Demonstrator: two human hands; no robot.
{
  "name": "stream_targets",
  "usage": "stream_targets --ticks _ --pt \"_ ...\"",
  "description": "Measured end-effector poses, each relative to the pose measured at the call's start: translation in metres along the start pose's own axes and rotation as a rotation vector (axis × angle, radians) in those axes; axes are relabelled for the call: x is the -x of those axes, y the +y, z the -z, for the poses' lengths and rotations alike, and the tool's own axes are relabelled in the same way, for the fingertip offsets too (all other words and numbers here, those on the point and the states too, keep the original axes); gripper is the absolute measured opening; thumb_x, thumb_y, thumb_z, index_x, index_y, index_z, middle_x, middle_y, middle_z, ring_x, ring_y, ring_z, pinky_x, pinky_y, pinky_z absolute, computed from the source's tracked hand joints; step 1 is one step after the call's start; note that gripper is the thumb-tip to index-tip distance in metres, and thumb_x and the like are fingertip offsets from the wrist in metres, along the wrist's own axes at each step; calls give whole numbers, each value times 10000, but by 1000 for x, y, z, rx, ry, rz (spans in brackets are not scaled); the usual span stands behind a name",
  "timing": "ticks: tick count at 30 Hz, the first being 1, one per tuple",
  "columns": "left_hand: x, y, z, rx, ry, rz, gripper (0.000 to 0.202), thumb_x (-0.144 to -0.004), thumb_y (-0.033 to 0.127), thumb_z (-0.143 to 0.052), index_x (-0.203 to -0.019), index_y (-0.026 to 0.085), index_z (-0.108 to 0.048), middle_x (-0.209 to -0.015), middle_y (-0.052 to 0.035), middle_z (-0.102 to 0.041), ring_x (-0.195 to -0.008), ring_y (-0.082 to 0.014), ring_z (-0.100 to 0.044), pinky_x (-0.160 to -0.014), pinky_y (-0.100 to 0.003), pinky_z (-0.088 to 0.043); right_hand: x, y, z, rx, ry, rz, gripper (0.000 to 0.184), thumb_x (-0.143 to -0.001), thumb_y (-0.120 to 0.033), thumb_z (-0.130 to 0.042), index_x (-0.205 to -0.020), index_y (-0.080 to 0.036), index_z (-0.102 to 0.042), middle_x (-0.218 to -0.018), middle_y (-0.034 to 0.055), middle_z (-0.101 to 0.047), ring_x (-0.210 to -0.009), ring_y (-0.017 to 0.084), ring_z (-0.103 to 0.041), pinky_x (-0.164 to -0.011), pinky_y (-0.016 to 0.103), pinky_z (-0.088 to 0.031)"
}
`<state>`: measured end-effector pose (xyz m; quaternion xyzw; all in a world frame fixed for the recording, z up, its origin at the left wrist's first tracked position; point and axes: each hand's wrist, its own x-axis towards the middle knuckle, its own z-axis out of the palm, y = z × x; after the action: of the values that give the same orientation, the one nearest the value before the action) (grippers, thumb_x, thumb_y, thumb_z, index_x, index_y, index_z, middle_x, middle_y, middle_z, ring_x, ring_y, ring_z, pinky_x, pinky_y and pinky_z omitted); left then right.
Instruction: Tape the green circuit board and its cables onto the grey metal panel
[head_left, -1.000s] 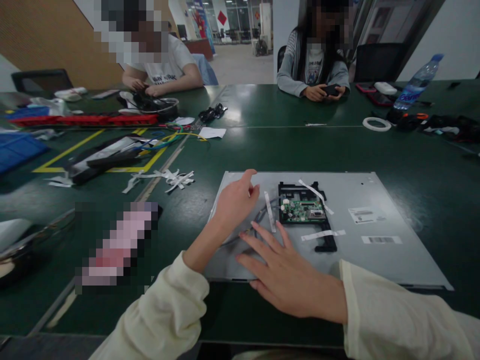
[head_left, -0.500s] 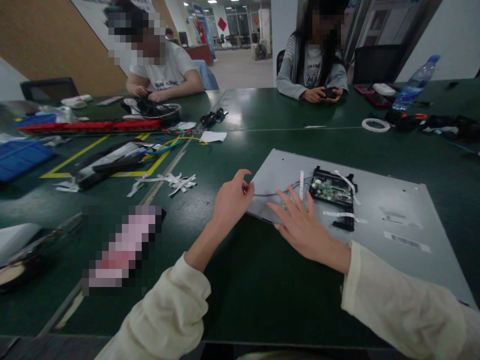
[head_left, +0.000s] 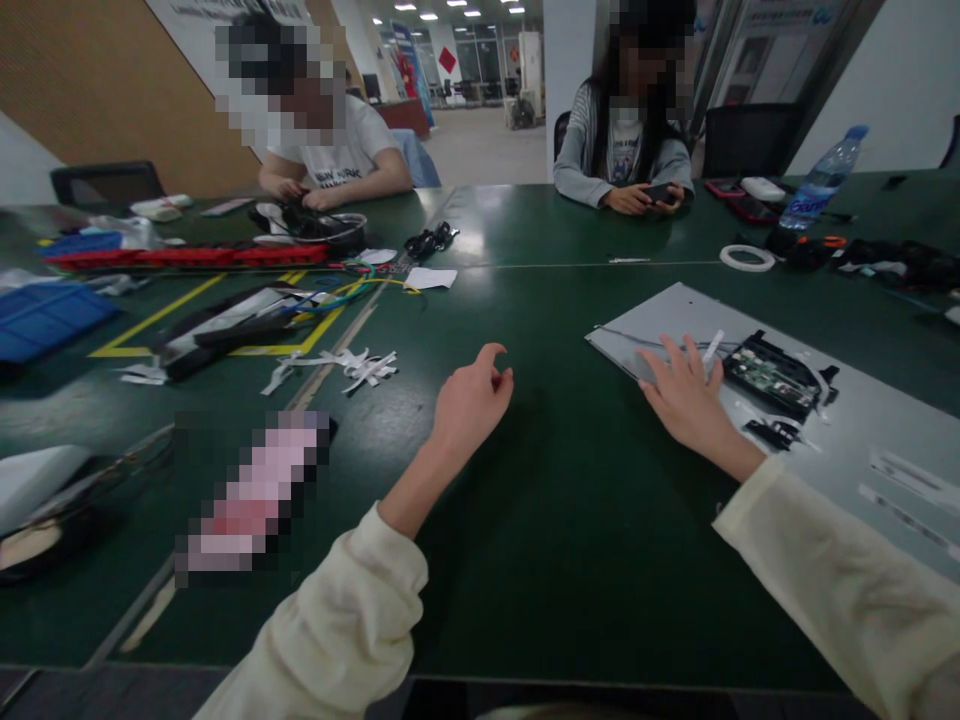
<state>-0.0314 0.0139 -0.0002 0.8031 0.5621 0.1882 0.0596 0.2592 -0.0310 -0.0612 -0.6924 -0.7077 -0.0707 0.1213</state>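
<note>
A grey metal panel (head_left: 847, 440) lies at the right of the green table (head_left: 540, 500), turned at an angle. On it sits a black bracket with a small green circuit board (head_left: 766, 373), held by white tape strips (head_left: 712, 346). My right hand (head_left: 686, 400) rests flat on the panel's near-left corner, fingers spread, just left of the board. My left hand (head_left: 471, 400) hovers over bare table, left of the panel, fingers loosely curled with nothing visible in them.
Torn tape pieces (head_left: 352, 365) and a black device with coloured wires (head_left: 225, 325) lie left. A tape roll (head_left: 747, 258) and water bottle (head_left: 821, 180) stand far right. Two people sit across the table. A blurred pink object (head_left: 251, 495) lies near left.
The panel has slid and swung to the right under my right hand. My left hand has come off the panel's edge and stayed near the middle of the table.
</note>
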Motion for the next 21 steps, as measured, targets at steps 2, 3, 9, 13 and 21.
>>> stream_targets --ticks 2,3,9,13,21 --pt "1 0 -1 -3 2 0 325 -916 311 -437 -1222 204 -449 -790 -25 -677 -686 -169 -629 -612 -261 -430 -3 13 -3 13 -11 -50 458 -950 -390 -266 -1372 -251 -375 -1504 115 -195 -1385 378 -85 -972 708 -209" --pt "1 0 -1 -4 3 -2 323 -917 312 -435 -1221 205 -448 -787 -23 -675 -681 -170 -627 -607 -262 -427 -5 20 -5 20 -18 -73 459 -947 -395 -264 -1369 -253 -378 -1505 114 -189 -1383 384 -81 -962 716 -212" --pt "2 2 -3 -33 -39 7 327 -920 308 -433 -1229 202 -439 -826 -34 -678 -707 -168 -630 -615 -253 -421 -15 62 -15 99 9 -168 466 -942 -400 -242 -1341 -236 -417 -1490 130 -212 -1369 400 -84 -928 742 -211" --pt "3 3 -3 -75 -54 22 334 -921 322 -433 -1234 203 -434 -837 -40 -676 -709 -171 -631 -611 -251 -415 -27 85 -17 146 76 -251 452 -929 -388 -263 -1248 -187 -511 -1464 163 -252 -1358 421 -81 -929 749 -172" --pt "4 3 -3 -144 -84 6 346 -933 337 -402 -1252 205 -418 -827 -39 -668 -713 -182 -632 -603 -258 -416 -8 106 2 279 57 -161 456 -916 -462 -278 -1183 -214 -551 -1430 154 -327 -1355 420 -117 -920 772 -96"
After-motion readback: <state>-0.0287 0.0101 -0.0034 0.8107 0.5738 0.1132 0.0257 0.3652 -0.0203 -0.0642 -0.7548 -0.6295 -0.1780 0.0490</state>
